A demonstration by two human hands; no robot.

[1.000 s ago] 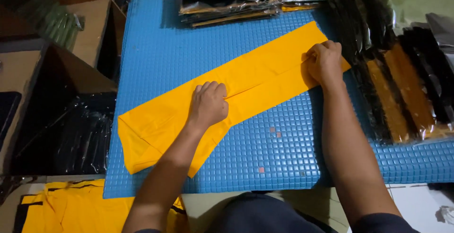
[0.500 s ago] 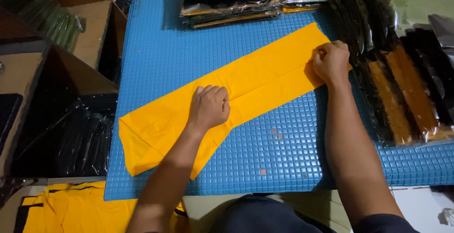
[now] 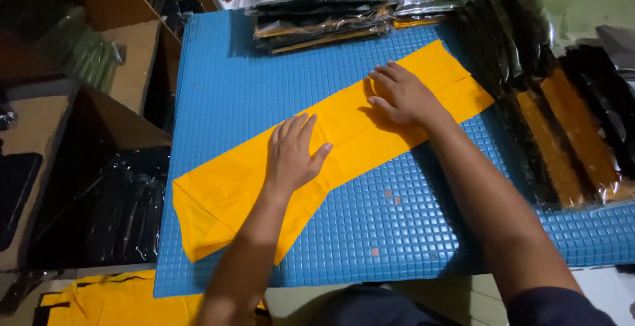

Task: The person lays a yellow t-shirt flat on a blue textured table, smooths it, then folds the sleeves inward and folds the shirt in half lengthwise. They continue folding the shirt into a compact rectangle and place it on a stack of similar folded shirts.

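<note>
Head view, looking down: nearest me, at the bottom left edge, more yellow cloth with black trim lies below the mat. My left hand lies flat on the yellow cloth, palm down, fingers spread a little and holding nothing, pressing near the middle of the strip. That cloth is folded into a long band that runs slantwise across the blue mat, from its folded, wider end at the lower left up to the far right. My right hand rests farther along the same band, also open and flat, fingers pointing left over the fold line, gripping nothing. To the right of the band, bagged garments in clear plastic, black and orange-brown, lie in an overlapping row on the mat's edge. At the far end another stack of bags sits on the mat. Off to the left stand wooden shelves with dark bagged goods.
</note>
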